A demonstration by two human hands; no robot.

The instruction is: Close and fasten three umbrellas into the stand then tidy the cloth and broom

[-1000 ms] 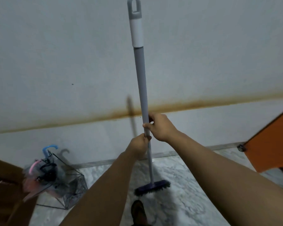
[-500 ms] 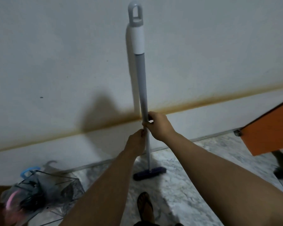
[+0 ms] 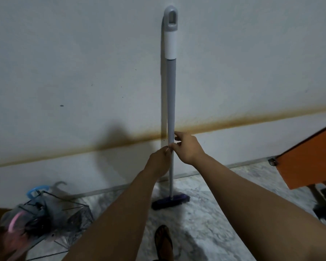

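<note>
Broom (image 3: 171, 102) handle is being pinched at mid-height by both hands, near the centre of the view. Fingers (image 3: 177, 138) of the right hand (image 3: 187, 147) are curling round the grey pole from the 3 o'clock side, with the thumb pressing against it just below. Left hand (image 3: 158, 162) is sitting directly under the right, touching it, and its fingertips are closing on the pole from the 9 o'clock side. Both bare forearms are reaching in from 6 o'clock.

Outward from the grip, the pole is standing nearly upright, its white sleeve and grey hanging loop at 12 o'clock lying against or just in front of the pale wall (image 3: 64, 63), which is carrying a brown stain line across its width. At the pole's lower end, the dark purple brush head (image 3: 170, 201) is resting on the marble floor (image 3: 215, 213) near the wall's base.

At 8 o'clock, a black wire stand (image 3: 64, 221) is holding folded umbrellas; a blue hooked handle (image 3: 33, 192) and a pink one (image 3: 15, 220) are showing. A sandalled foot (image 3: 164, 242) is standing at 6 o'clock. An orange panel (image 3: 307, 159) is jutting in at 3 o'clock.
</note>
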